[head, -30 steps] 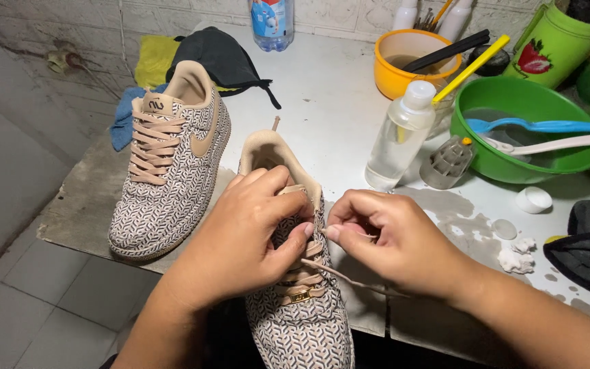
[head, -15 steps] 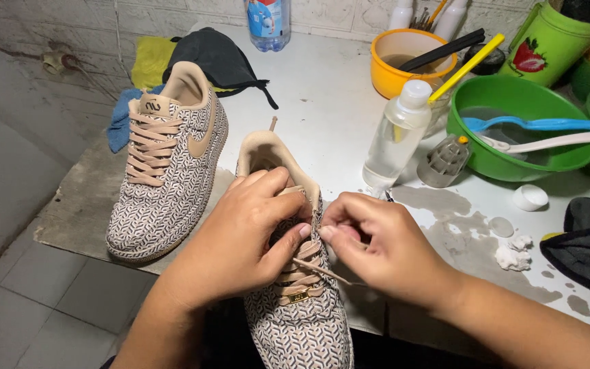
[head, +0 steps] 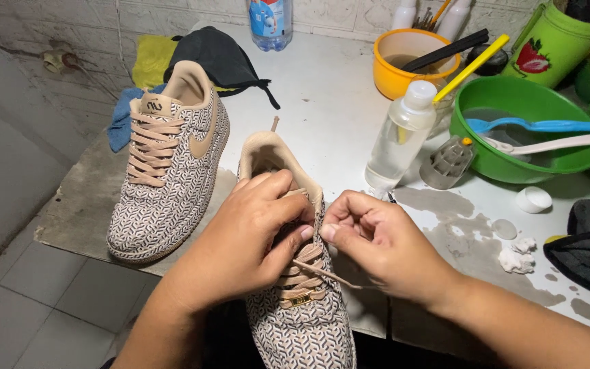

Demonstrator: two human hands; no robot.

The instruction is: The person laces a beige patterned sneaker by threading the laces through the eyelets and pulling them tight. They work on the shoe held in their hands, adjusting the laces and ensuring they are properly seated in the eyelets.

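A patterned sneaker (head: 302,328) with tan laces lies toe toward me at the table's front edge. My left hand (head: 247,239) rests over its tongue and upper eyelets, thumb and fingers pinching the tan lace (head: 322,273) there. My right hand (head: 377,242) pinches the same lace from the right side, and a loose strand runs out below it. A second matching sneaker (head: 165,171), fully laced, stands to the left on the white table (head: 322,89).
A clear squeeze bottle (head: 397,140) stands right of the shoe. Behind it are a green basin (head: 513,147) with brushes, an orange bowl (head: 390,72), a green cup (head: 554,44), a water bottle (head: 270,20). Dark cloth (head: 216,58) lies at the back, and wet patches and foam bits lie at the right.
Both hands have stayed on the lace at the near shoe's upper eyelets, with my fingers shifting slightly and drawing closer together. The other shoe has not moved.
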